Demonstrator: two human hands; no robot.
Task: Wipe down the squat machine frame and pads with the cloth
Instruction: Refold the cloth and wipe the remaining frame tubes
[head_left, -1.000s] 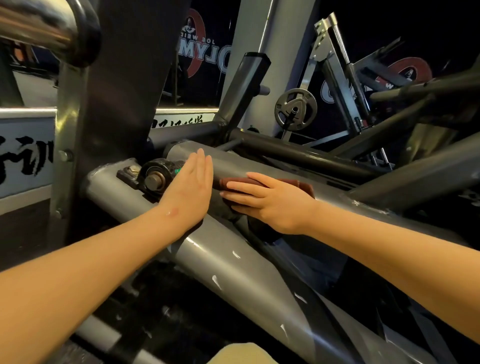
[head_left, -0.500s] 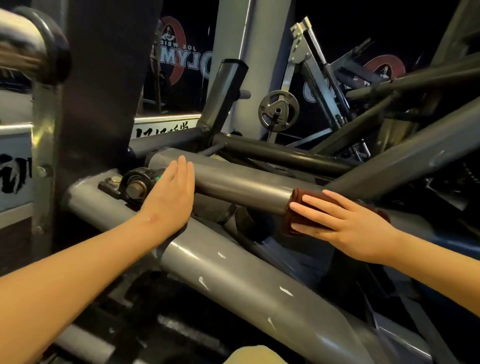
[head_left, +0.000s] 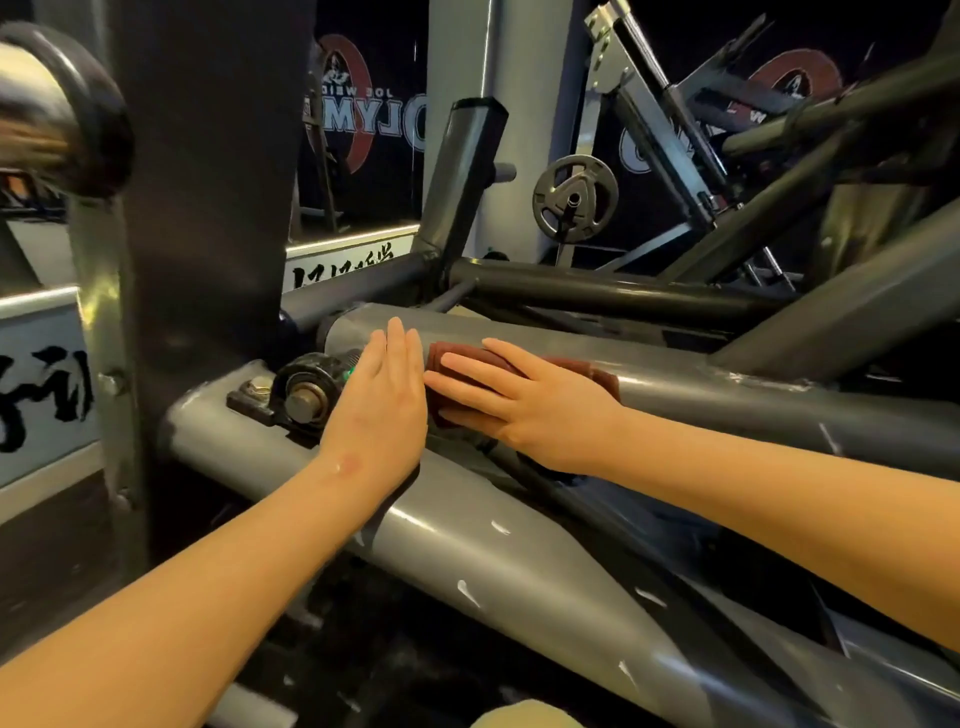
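A folded reddish-brown cloth (head_left: 582, 368) lies on a grey horizontal tube (head_left: 727, 384) of the squat machine frame. My right hand (head_left: 524, 400) presses flat on the cloth with straight fingers pointing left. My left hand (head_left: 382, 395) rests flat with straight fingers on the same tube's left end, just beside the cloth and next to a black pivot bearing (head_left: 306, 389). A thicker grey frame tube (head_left: 493, 566) runs diagonally beneath both forearms.
A dark upright column (head_left: 208, 182) stands at the left, with a chrome bar end (head_left: 47, 109) above it. Dark crossing tubes (head_left: 597, 293) lie behind the wiped tube. A weight plate (head_left: 574, 195) and other gym machines fill the back right.
My right hand has slid the cloth leftward along the grey tube, from its right part back to beside my left hand. My left hand has stayed in place.
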